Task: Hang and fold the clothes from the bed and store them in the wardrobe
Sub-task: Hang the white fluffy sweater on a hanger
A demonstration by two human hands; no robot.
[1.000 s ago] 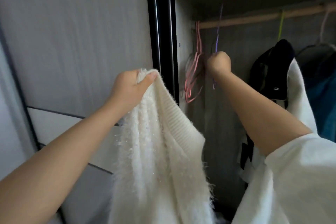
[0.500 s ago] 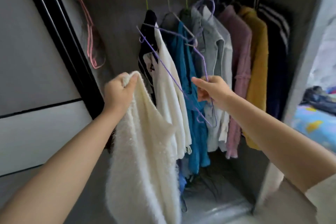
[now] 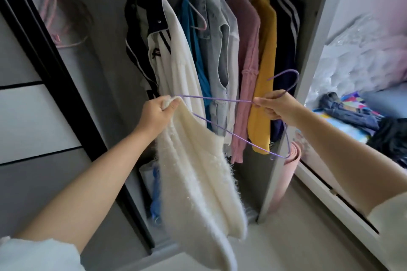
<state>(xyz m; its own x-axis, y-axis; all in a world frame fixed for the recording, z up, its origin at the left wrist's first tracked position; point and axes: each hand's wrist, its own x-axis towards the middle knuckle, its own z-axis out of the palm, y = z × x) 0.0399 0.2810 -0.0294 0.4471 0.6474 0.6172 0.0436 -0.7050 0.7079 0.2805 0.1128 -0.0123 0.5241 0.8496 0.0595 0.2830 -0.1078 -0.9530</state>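
Your left hand (image 3: 157,112) pinches the white fuzzy sweater (image 3: 198,174) at one edge, your right hand (image 3: 276,108) grips the purple hanger (image 3: 220,100) neck before the wardrobe (image 3: 284,160); that wire tip could snag the knit or miss the opening.

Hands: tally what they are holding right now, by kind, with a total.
Sweater: 1, white, gripped by the left hand
Hanger: 1, purple, gripped by the right hand
Total: 2
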